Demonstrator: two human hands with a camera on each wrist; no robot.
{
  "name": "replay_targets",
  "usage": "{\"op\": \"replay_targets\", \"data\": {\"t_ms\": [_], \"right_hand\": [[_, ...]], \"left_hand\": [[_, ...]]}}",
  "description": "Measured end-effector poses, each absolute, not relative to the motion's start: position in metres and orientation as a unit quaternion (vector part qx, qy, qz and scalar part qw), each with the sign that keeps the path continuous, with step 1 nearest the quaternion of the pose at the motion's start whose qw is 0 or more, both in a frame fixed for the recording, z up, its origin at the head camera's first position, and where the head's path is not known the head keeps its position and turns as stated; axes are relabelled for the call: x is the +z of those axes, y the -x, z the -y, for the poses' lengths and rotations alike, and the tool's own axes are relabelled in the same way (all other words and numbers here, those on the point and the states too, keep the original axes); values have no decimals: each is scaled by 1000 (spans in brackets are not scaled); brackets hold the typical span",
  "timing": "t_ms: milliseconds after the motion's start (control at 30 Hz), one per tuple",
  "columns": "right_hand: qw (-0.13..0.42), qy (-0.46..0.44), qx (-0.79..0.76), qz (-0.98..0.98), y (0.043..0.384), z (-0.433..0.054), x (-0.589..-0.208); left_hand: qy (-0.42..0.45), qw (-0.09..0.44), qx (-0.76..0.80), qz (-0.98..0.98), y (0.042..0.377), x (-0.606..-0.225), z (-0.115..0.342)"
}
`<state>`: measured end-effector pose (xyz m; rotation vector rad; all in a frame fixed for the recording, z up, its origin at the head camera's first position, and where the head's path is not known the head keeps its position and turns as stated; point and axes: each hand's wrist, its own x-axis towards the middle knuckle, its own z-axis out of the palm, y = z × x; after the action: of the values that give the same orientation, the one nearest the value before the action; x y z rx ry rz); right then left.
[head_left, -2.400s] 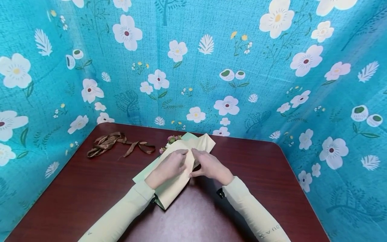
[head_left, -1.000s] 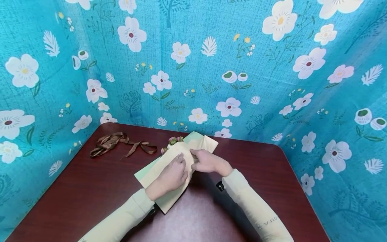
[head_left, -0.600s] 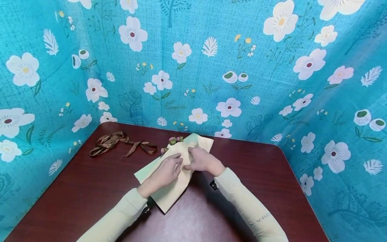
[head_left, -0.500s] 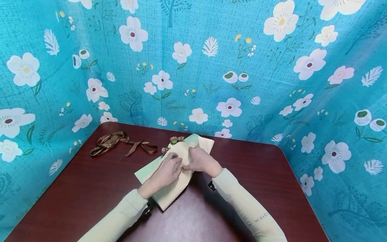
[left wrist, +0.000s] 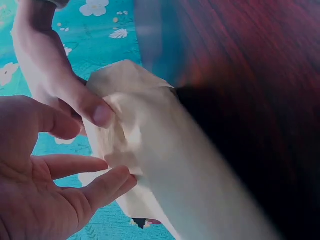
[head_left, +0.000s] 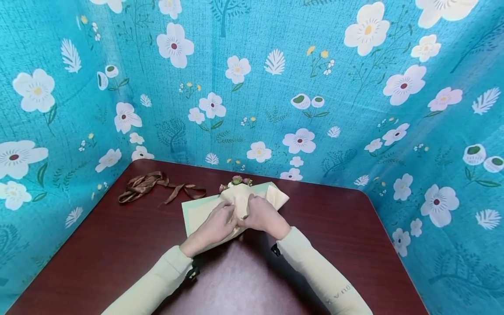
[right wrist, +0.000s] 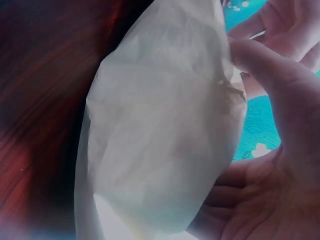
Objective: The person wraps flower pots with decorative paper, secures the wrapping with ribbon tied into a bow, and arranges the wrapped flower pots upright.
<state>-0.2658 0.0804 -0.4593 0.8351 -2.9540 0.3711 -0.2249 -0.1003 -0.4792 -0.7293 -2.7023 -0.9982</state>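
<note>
A small bouquet wrapped in cream paper with pale green edges, the wrapping paper (head_left: pixel 201 214), lies near the back middle of the table. Pink and white flowers (head_left: pixel 237 180) peek out at its far end. My right hand (head_left: pixel 265 216) pinches the gathered paper at its waist; in the left wrist view its thumb (left wrist: pixel 102 115) presses into the folds. From the left side, my left hand (head_left: pixel 215 224) reaches to the same gathers. Its fairly straight fingers touch the paper in the left wrist view, thumb held apart. The stems are hidden inside the paper.
A brown ribbon (head_left: pixel 143 186) lies loosely heaped at the table's back left, one tail trailing right. The dark red table (head_left: pixel 334 245) has rounded back corners. A blue flowered cloth (head_left: pixel 252 109) hangs behind and at both sides.
The bouquet has turned, its flowers shifting right and toward the back, and the paper's near corner has swung left and up. My right hand has moved inward along the paper and gathered it.
</note>
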Motion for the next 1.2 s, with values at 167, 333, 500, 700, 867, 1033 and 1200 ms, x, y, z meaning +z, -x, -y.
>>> {"op": "replay_targets", "data": {"t_ms": [167, 333, 500, 700, 867, 1033, 1200], "right_hand": [[-3, -274, 140, 952, 262, -88, -459], [-21, -279, 152, 948, 261, -96, -461], [-16, -279, 179, 943, 260, -104, -468], [-17, -254, 189, 948, 257, -110, -477], [-9, -251, 201, 947, 255, -117, -482], [-9, -243, 217, 945, 255, -127, -481], [-7, -231, 226, 946, 256, -140, -480]], "left_hand": [[239, 65, -371, 895, 227, -482, 99], [230, 65, -375, 896, 232, -486, 99], [212, 80, -362, 904, 234, -489, 96], [190, 82, -359, 910, 232, -496, 87], [184, 84, -365, 909, 232, -497, 80], [188, 81, -376, 904, 235, -501, 71], [201, 77, -391, 895, 240, -504, 60]]}}
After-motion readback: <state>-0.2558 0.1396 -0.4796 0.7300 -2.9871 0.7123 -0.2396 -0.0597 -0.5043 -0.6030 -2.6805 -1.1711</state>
